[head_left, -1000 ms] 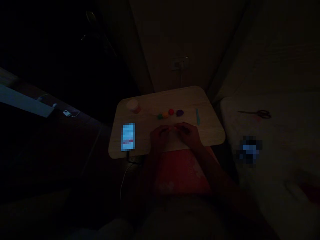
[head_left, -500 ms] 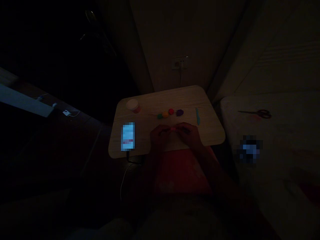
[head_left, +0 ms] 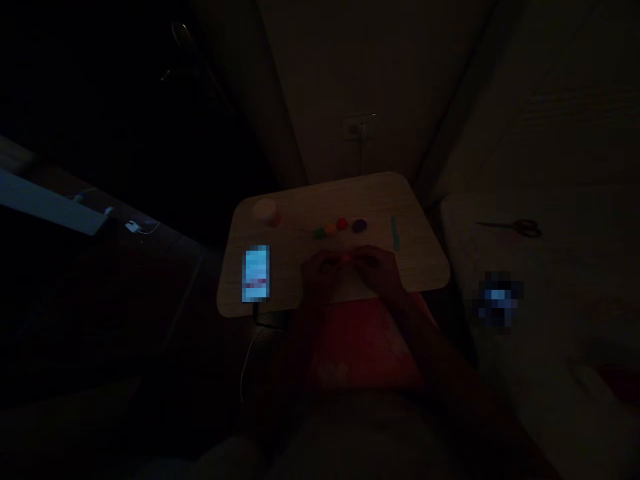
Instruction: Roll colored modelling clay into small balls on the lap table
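In the dim light, my left hand (head_left: 318,268) and my right hand (head_left: 374,261) meet over the small wooden table (head_left: 285,283). Between their fingertips is a small red piece of modelling clay (head_left: 347,258), pinched from both sides and partly covered. Just beyond the fingers lies a row of coloured clay lumps: a green lump (head_left: 319,233), an orange lump (head_left: 331,230), a red lump (head_left: 342,224) and a purple lump (head_left: 359,226). A flat teal stick (head_left: 395,233), like a clay knife, rests to the right of them.
A lidded tub (head_left: 267,212) stands at the table's back left. Nearer on that side is a blurred, lit phone (head_left: 256,273), with a cable below. Scissors (head_left: 520,227) lie on a pale surface to the right. A wall socket (head_left: 359,126) holds a plug behind the table.
Both hands stay nearly in place, still pinching the red clay. The picture is slightly darker; nothing on the table has visibly moved.
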Demonstrator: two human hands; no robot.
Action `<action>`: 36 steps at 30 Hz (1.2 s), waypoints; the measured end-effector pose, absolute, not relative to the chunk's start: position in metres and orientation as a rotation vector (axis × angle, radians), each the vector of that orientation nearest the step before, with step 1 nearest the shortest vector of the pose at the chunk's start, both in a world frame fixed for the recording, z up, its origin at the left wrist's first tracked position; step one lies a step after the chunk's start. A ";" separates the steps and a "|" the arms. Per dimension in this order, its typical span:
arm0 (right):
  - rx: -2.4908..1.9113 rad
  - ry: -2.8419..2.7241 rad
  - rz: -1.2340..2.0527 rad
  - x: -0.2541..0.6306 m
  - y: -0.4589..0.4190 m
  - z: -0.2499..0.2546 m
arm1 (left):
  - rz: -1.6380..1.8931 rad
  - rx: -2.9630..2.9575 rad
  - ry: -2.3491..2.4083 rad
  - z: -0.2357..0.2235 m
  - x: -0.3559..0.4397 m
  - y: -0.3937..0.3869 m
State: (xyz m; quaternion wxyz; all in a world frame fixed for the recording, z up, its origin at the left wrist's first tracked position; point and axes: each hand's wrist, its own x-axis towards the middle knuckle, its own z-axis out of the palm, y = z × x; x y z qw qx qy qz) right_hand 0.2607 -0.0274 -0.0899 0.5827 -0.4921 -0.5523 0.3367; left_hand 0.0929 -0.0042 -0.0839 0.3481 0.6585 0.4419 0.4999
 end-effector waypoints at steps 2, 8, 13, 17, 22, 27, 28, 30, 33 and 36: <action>-1.162 -1.295 0.780 0.262 -0.026 -0.091 | 1.299 1.695 1.181 -0.084 0.094 -0.004; -1.330 -1.513 0.524 0.271 -0.015 -0.093 | 1.459 1.921 1.339 -0.084 0.087 -0.001; -1.439 -1.682 0.341 0.274 -0.006 -0.096 | 1.403 1.989 1.691 -0.086 0.086 -0.002; -1.437 -1.721 0.309 0.275 -0.004 -0.098 | 1.125 2.049 1.781 -0.089 0.090 -0.002; -1.431 -1.728 0.294 0.276 -0.005 -0.099 | 1.062 2.032 1.732 -0.092 0.090 -0.001; -1.378 -1.730 0.288 0.276 -0.008 -0.095 | 1.237 1.875 1.383 -0.094 0.088 0.002; -1.355 -1.728 0.290 0.276 -0.010 -0.093 | 1.250 1.836 1.343 -0.095 0.088 0.002; -1.303 -1.739 0.293 0.275 -0.012 -0.090 | 1.257 1.777 1.329 -0.095 0.088 0.002; -1.236 -1.784 0.292 0.273 -0.016 -0.086 | 1.243 1.769 1.331 -0.093 0.088 0.000; -1.181 -1.848 0.285 0.271 -0.019 -0.084 | 1.221 1.796 1.312 -0.093 0.088 0.000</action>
